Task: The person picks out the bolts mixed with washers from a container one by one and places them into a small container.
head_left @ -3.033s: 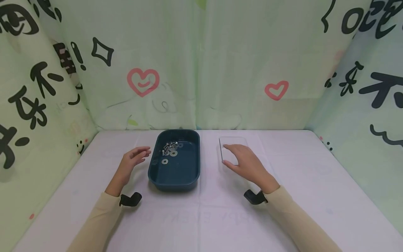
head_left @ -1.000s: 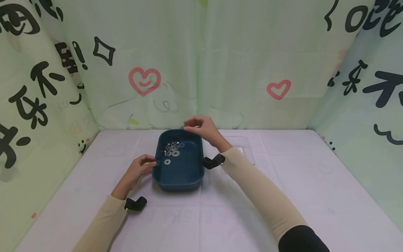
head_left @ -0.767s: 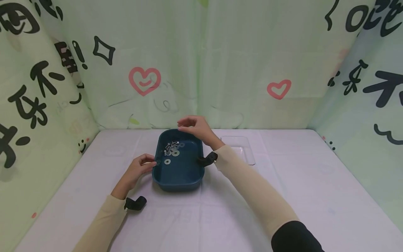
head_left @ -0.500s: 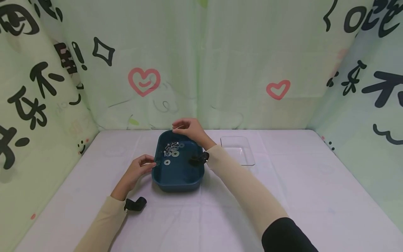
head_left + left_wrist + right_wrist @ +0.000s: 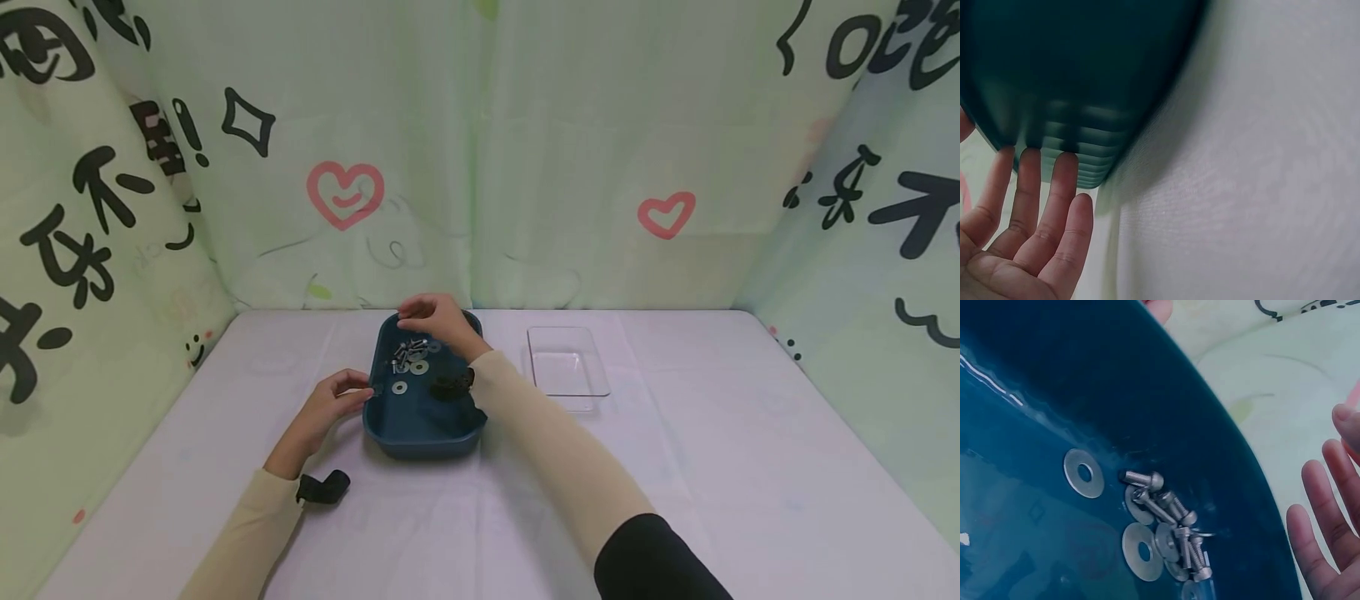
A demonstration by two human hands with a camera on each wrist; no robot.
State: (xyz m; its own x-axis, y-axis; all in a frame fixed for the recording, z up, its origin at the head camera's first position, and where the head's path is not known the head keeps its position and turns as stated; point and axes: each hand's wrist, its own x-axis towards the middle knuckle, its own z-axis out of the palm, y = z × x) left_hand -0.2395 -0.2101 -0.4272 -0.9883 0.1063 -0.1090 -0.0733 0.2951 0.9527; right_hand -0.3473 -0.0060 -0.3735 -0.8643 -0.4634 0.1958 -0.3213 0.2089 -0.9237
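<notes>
A dark blue rectangular bin [image 5: 423, 446] stands on the table with several metal screws [image 5: 1172, 506] and flat washers [image 5: 1084, 473] loose inside it. My left hand [image 5: 322, 417] is at the bin's left side. Its thumb is by the rim, and its straight fingers [image 5: 1063, 187] touch or nearly touch the outer wall in the left wrist view. Above the bin's far end hovers my right hand [image 5: 442, 325], fingers loosely bent, just beyond the screws. Nothing shows between its thumb and fingers. The right wrist view cuts off part of that hand [image 5: 1329, 512].
A clear plastic box [image 5: 567, 392] sits to the right of the bin. White cloth [image 5: 675, 458] covers the table. Pale green printed curtains [image 5: 555, 167] enclose the back and sides. Dark wrist cameras [image 5: 324, 487] are strapped at both wrists.
My right hand has left the clear box, passed over the bin's far right corner, and moved left and lower above the bin. My left hand has come to the bin's side and stayed there.
</notes>
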